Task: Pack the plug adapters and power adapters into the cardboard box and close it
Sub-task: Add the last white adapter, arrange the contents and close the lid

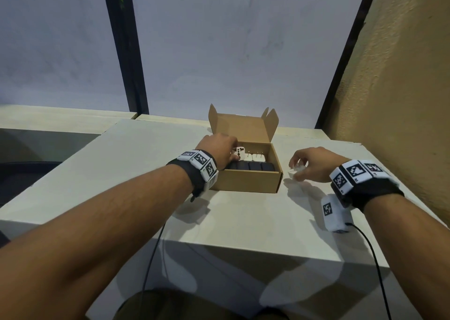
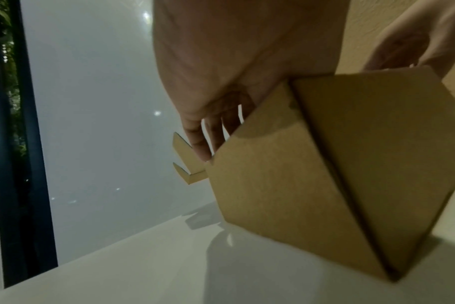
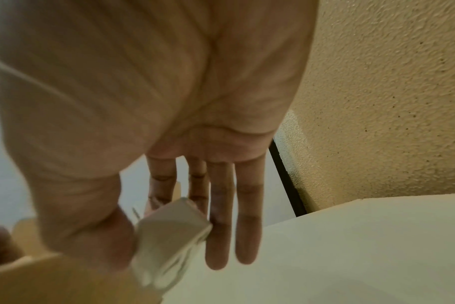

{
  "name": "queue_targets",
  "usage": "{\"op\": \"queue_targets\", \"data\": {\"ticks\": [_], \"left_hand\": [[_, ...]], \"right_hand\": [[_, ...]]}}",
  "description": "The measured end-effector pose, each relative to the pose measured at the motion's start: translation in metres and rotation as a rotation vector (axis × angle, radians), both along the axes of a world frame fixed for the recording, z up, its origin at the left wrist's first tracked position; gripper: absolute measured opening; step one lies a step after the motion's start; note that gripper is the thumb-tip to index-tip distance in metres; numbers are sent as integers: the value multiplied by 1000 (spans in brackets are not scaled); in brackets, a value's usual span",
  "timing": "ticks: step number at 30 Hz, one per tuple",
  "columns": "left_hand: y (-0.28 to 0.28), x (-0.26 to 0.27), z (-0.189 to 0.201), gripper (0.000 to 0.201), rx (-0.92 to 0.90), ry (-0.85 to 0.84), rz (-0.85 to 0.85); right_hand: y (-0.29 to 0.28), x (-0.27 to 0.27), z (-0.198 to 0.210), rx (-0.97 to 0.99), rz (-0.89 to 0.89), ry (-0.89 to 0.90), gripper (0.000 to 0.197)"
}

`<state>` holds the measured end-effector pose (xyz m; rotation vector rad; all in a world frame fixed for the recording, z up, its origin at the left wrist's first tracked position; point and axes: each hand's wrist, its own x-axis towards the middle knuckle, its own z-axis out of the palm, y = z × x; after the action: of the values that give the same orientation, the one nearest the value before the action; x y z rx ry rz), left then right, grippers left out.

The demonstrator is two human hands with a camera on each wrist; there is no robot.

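The box sits at the bench centre, lid up at 12 o'clock. Black adapters line its 6 o'clock wall, with white plugs behind them. My left hand pinches a white adapter into the 9 o'clock corner. My right hand, at 3 o'clock beside the box, grips one more plug (the last I can see). Packing looks nearly done; closing remains.

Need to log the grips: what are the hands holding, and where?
Right hand pinches a white adapter by its sides, thumb against fingers. Left hand grips a white plug adapter at its left end.
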<state>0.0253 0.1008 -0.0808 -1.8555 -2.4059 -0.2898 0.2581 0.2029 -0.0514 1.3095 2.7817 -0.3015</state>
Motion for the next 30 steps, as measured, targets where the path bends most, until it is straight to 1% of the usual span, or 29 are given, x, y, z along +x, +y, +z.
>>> {"op": "queue_targets", "data": {"ticks": [3, 5, 7, 9, 14, 19, 23, 27, 30], "left_hand": [[-1, -3, 1, 37, 0, -58, 17], [-2, -3, 0, 43, 32, -75, -33], [-3, -2, -1, 47, 16, -21, -101], [-3, -1, -1, 41, -13, 19, -117], [-1, -1, -3, 35, 20, -16, -87], [0, 2, -6, 36, 29, -109, -52], [2, 5, -7, 37, 8, -117, -31], [3, 5, -8, 36, -1, -147, -29], [4, 5, -8, 37, -10, -161, -33]], "right_hand": [[6, -6, 6, 10, -22, 162, 34], [7, -14, 8, 6, -34, 253, 40], [7, -24, 9, -10, -39, 303, 45], [6, -34, 8, -15, -24, 334, 45], [0, -57, 7, 76, 36, 284, 50], [-7, -77, 8, 86, 94, 234, 44], [-13, -91, 6, 127, 107, 224, 40], [-17, -99, 7, 140, 141, 158, 51], [-20, -103, 9, 171, 158, 110, 49]]}}
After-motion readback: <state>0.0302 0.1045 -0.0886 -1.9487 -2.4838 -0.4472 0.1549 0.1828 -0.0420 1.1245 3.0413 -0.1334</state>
